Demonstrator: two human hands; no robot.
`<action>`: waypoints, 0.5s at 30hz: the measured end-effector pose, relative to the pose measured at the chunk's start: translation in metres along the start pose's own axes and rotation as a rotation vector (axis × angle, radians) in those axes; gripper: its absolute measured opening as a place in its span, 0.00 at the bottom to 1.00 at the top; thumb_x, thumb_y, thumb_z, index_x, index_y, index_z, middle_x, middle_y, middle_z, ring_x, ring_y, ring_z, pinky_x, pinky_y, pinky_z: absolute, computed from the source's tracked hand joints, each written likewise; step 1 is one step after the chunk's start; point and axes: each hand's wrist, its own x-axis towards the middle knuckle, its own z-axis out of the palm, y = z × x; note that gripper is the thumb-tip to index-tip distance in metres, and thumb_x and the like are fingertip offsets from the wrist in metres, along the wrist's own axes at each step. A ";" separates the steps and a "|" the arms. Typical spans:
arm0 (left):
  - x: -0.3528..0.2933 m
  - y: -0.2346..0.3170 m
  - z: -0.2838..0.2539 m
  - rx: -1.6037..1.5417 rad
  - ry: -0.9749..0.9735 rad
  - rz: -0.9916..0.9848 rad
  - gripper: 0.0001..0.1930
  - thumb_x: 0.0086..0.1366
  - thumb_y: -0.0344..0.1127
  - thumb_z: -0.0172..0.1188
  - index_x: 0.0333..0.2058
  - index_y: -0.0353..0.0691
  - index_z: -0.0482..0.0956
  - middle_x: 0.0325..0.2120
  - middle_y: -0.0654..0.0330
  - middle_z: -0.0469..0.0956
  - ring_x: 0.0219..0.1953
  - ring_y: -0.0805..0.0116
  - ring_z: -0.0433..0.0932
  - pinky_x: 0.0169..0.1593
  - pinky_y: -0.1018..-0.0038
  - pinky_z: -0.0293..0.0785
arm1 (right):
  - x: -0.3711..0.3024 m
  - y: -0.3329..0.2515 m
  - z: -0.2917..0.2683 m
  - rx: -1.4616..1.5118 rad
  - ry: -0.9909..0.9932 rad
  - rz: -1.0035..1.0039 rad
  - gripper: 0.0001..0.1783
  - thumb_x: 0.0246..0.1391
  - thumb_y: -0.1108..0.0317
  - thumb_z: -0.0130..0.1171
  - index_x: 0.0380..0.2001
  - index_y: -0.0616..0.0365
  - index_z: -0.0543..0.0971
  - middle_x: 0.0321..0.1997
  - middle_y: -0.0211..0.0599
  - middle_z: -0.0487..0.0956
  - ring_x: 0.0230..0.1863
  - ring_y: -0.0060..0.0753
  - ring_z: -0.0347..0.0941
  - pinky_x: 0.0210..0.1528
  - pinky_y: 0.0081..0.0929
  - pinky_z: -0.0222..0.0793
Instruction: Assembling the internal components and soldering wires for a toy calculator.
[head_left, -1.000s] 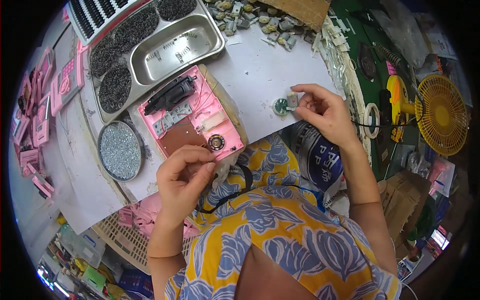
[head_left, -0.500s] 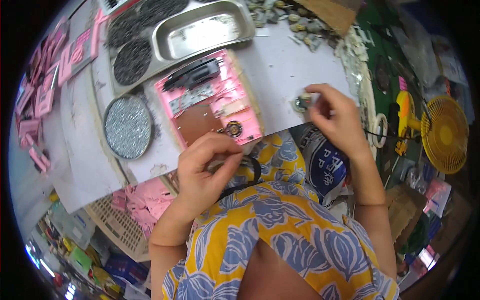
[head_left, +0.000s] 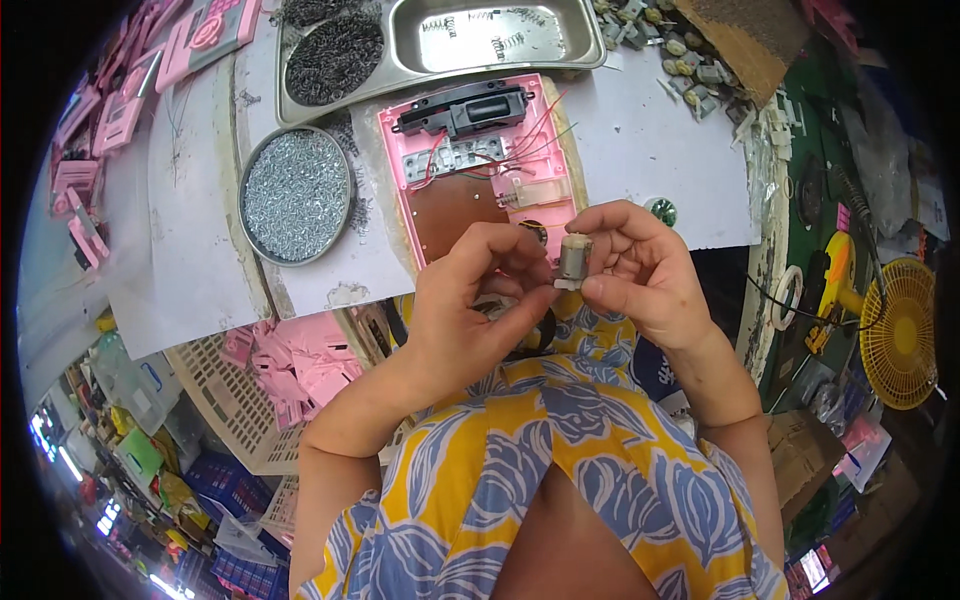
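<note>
A small silver motor (head_left: 573,260) with a pale end piece is held upright between my two hands, just over the near edge of a pink plastic casing (head_left: 570,190). My right hand (head_left: 645,275) grips it with thumb and fingers from the right. From the left, the thumb and index fingertip of my left hand (head_left: 480,295) close on its lower end. Inside the casing are a black plastic assembly (head_left: 480,112), a metal plate, thin red and green wires, a brown board (head_left: 455,215) and a round part partly hidden by my left fingers.
Left of the casing stands a round dish (head_left: 296,195) of small screws. Behind it is a metal tray (head_left: 400,85) with dark springs. Several motors (head_left: 690,70) lie at the back right. A green-edged round thing (head_left: 661,211) sits by my right hand; a basket (head_left: 230,400) holds pink parts.
My right hand has come leftward from the table's right side and now meets my left hand, with the motor between them. The view has shifted, so the tray and casing appear farther right.
</note>
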 end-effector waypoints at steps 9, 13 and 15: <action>-0.004 -0.003 -0.001 0.039 0.012 0.055 0.21 0.59 0.19 0.68 0.50 0.34 0.73 0.40 0.57 0.81 0.41 0.70 0.84 0.43 0.75 0.85 | -0.004 0.006 0.010 -0.238 0.072 -0.099 0.25 0.55 0.84 0.63 0.56 0.65 0.72 0.33 0.27 0.76 0.33 0.12 0.73 0.35 0.12 0.69; -0.007 0.000 0.001 0.046 0.028 0.067 0.21 0.60 0.18 0.67 0.49 0.34 0.72 0.41 0.57 0.80 0.43 0.70 0.83 0.46 0.74 0.84 | -0.008 0.012 0.013 -0.336 0.107 -0.188 0.25 0.55 0.84 0.63 0.56 0.64 0.71 0.35 0.29 0.77 0.34 0.13 0.74 0.36 0.13 0.71; -0.007 0.009 -0.001 0.044 -0.017 0.014 0.20 0.61 0.15 0.64 0.50 0.34 0.69 0.43 0.56 0.78 0.47 0.71 0.81 0.51 0.75 0.81 | -0.011 0.017 0.016 -0.373 0.106 -0.273 0.25 0.54 0.85 0.63 0.55 0.64 0.71 0.36 0.29 0.77 0.35 0.14 0.74 0.37 0.14 0.71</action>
